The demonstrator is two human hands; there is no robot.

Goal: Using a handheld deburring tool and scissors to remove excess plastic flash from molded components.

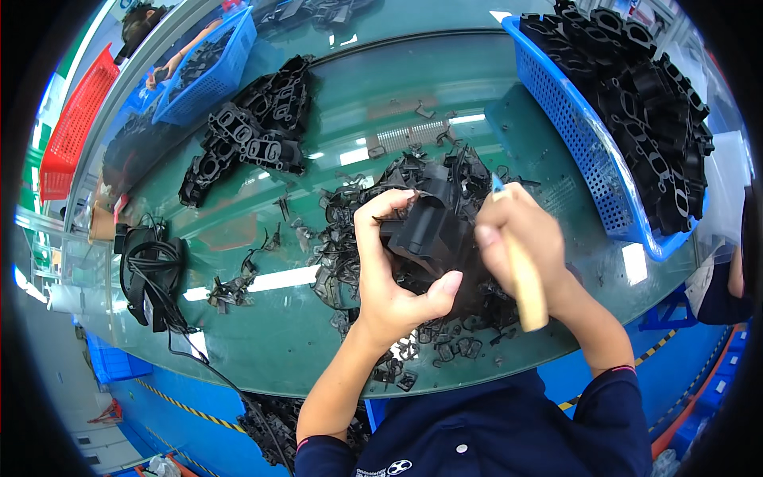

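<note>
My left hand (pixel 395 274) grips a black moulded plastic part (pixel 431 230), with fingers behind it and the thumb along its near side. In my right hand (pixel 520 234) is a trimming tool with a pale wooden handle (pixel 527 294); its narrow bluish tip (pixel 497 184) points away from me, beside the part. The right hand is slightly blurred, and whether the tip touches the part I cannot tell. Beneath both hands, a heap of black plastic scraps (pixel 342 226) spreads over the green tabletop (pixel 278 334).
A blue basket (pixel 588 151) piled with black parts (pixel 636 119) stands at right. More black moulded parts (pixel 254 127) lie at far left. A black cabled device (pixel 151 270) sits near the left edge. Beyond are another blue basket (pixel 207 87) and a red basket (pixel 75 131).
</note>
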